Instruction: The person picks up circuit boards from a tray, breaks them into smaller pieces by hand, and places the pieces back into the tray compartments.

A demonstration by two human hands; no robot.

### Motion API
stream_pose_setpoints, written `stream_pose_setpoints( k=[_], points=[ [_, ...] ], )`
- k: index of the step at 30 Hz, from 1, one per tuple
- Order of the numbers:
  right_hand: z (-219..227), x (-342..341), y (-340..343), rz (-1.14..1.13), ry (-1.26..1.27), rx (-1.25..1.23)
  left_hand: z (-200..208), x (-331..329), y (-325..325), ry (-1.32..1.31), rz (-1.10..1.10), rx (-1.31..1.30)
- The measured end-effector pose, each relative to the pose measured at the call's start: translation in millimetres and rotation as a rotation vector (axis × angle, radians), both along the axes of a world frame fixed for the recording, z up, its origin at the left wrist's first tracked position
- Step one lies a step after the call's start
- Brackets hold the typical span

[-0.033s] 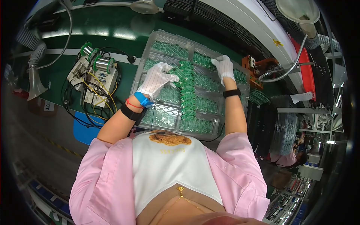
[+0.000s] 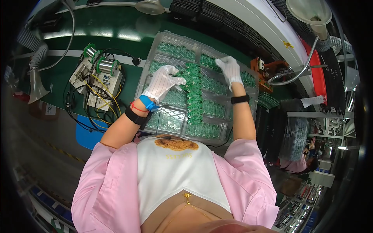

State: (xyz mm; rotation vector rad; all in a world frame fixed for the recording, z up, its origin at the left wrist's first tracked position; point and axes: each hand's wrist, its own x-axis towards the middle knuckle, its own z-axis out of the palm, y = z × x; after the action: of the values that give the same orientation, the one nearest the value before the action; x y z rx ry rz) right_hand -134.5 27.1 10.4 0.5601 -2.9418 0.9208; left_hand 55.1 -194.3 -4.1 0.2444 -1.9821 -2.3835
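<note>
A clear plastic tray [image 2: 146, 70] with compartments lies in front of me, holding many small green circuit boards [image 2: 211, 106]. A long upright strip of green circuit boards [image 2: 194, 93] lies across the tray's middle. My left hand [image 2: 162, 82], in a white glove, is at the strip's left side. Its thumb and fingers close on a small green circuit board [image 2: 181, 75] beside the strip. My right hand [image 2: 230, 70], also gloved, is over the tray's upper right, next to a row of boards [image 2: 210, 61]. Its fingers are curled, and what they hold, if anything, is hidden.
Solder wire spools [image 2: 107, 66] and a device with tangled cables [image 2: 105, 91] stand on the green bench at left. An orange fixture [image 2: 261, 73] is right of the tray. Funnel-ended hoses [image 2: 38, 87] hang at left and right. A person in pink [image 2: 297, 165] is far right.
My right hand has shifted slightly to the left over the tray, its fingers nearer the row of boards. My left hand and the strip look the same.
</note>
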Motion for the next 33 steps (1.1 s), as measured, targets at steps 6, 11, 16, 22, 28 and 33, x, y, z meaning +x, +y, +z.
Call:
stream_pose_setpoints(
  k=[6,11,16,22,28,33],
  points=[
    [49.6,98.3,-43.8,0.712,-0.098,-0.204,9.5,9.5,13.4,0.038,0.047,0.106],
    [46.0,83.6,-30.9,1.042,0.443,-0.239,35.9,16.9,2.7,0.136,-0.321,0.092],
    [13.7,6.5,11.6,0.063,-0.538,-0.490,31.2,14.9,5.3,0.095,-0.143,0.160],
    [-38.3,-43.4,32.7,-0.320,-0.306,-0.028,6.0,5.0,6.2,0.076,-0.046,0.217],
    [-18.7,-20.9,24.0,-0.208,-0.041,0.027,7.4,3.2,5.0,0.053,-0.059,0.196],
    [50.5,110.9,-39.6,0.319,-0.534,-0.392,3.5,-10.2,23.5,0.094,-0.108,0.288]
  ],
)
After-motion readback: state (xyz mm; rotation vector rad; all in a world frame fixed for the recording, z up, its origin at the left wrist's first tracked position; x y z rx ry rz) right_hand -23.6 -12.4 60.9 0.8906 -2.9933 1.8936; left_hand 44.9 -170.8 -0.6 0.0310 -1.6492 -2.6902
